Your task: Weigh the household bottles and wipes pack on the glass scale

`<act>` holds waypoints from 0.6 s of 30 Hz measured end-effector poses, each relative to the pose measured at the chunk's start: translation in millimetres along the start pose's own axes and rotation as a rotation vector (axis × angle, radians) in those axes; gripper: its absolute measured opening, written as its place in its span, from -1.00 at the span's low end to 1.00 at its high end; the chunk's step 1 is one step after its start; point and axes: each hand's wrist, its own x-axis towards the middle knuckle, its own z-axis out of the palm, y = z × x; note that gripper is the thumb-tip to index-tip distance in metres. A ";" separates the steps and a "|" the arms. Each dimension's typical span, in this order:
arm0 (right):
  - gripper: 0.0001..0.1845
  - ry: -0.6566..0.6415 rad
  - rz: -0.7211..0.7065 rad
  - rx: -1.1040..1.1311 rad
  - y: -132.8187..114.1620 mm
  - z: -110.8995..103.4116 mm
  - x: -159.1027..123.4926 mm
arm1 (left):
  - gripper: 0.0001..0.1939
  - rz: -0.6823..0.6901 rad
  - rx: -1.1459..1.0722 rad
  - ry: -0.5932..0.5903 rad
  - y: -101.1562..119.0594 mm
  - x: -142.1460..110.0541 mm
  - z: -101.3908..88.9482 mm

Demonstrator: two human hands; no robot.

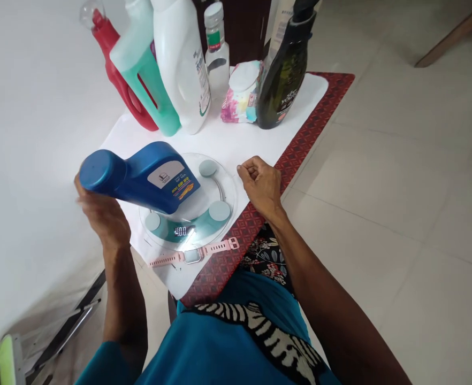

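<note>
My left hand (103, 214) grips a blue plastic bottle (147, 179) near its large round cap, at the left of the table. The bottle tilts over a round glass scale (203, 223), its labelled lower end over the plate; I cannot tell whether it touches. The scale's display is lit and seems to read 0.0. Beside the scale's right edge, my right hand (261, 184) rests on the table edge with fingers curled in and nothing visible in them. A pink-strapped watch (192, 256) lies along the near side of the scale.
Along the back of the table (256, 144) stand a red bottle (129, 96), a green bottle (158, 101), a white bottle (183, 69), a clear bottle (219, 69), a wipes pack (240, 101) and a dark pump bottle (282, 80). A white wall (39, 133) borders the left.
</note>
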 end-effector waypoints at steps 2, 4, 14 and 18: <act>-0.78 0.010 -0.009 -0.004 2.3 0.6 -0.3 | -0.15 -0.051 -0.084 0.101 -17.7 -1.9 -10.2; -0.78 0.021 -0.020 -0.012 4.8 1.6 -0.3 | -0.20 -0.178 -0.101 0.214 -43.9 -8.5 -20.1; -0.77 0.028 -0.031 -0.023 9.5 2.5 -2.8 | -0.17 -0.435 0.042 0.392 -132.3 -60.0 -34.6; -0.72 0.044 -0.058 -0.038 11.1 2.8 -3.3 | -0.19 -0.437 0.072 0.323 -134.0 -57.4 -35.6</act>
